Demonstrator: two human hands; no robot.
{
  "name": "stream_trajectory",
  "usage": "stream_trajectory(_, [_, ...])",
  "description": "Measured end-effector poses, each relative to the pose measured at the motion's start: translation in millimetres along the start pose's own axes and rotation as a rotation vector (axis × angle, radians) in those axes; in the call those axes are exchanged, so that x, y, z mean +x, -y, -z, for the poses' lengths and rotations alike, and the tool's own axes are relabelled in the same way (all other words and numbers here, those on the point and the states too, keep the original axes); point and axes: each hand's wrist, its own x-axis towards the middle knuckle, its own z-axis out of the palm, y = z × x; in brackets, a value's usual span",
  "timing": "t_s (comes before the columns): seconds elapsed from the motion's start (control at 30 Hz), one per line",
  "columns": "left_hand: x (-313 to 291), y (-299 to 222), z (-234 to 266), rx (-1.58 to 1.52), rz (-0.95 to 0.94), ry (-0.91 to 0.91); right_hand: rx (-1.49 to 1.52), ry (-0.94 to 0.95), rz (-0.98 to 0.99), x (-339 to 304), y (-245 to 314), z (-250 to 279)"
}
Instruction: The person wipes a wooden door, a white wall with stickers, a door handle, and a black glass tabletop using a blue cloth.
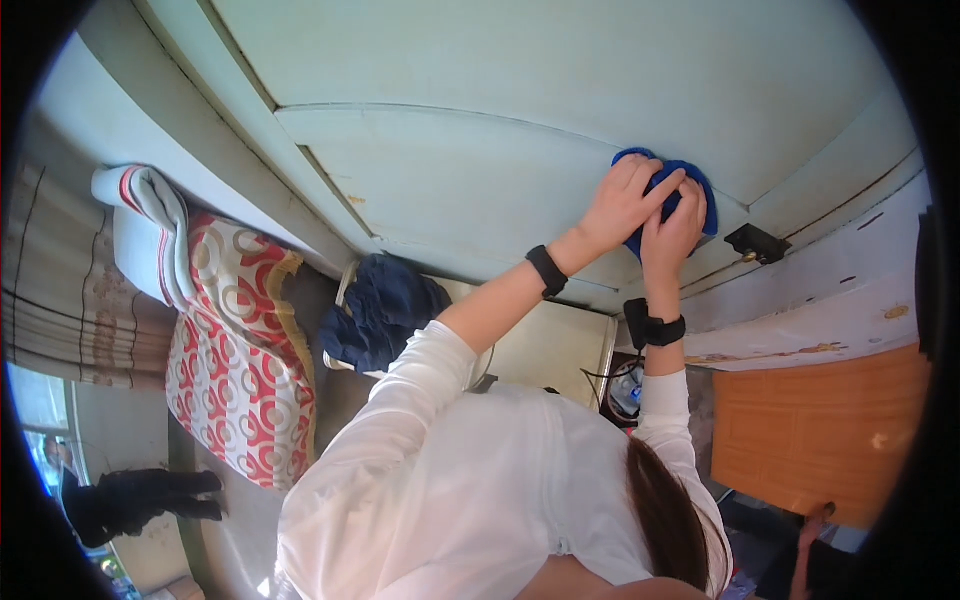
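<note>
White jacket (470,490) fabric on the person's chest lies nearest the head camera, below the pale green door (450,185), with both sleeves reaching up toward it. The left hand (622,205) and right hand (672,232) meet at the door's lower right, fingers bent and close together, holding a bunched blue cloth (710,205) against its surface; where the thumbs press cannot be told. Loose cloth fans out past the fingers, near the black lock (757,244) by the door's right edge. Being soft and limp by its look, it should weigh little, fold easily and take hard squeezing unharmed, though it may slide on the paint; whether it is damp does not show. Its thick, gathered middle seems the surest hold, the thin edges likelier to slip. Dark blue clothes (385,310) lie heaped below the door.
</note>
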Motion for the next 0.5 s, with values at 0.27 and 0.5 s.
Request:
stream_trajectory(0.27, [-15,41,52,0.066,0.049,0.01,0.098,0.057,0.143,9,54,-34])
stream_trajectory(0.5, [-57,130,162,0.434,0.212,-0.135,0.324,0.3,0.349,21,173,-106])
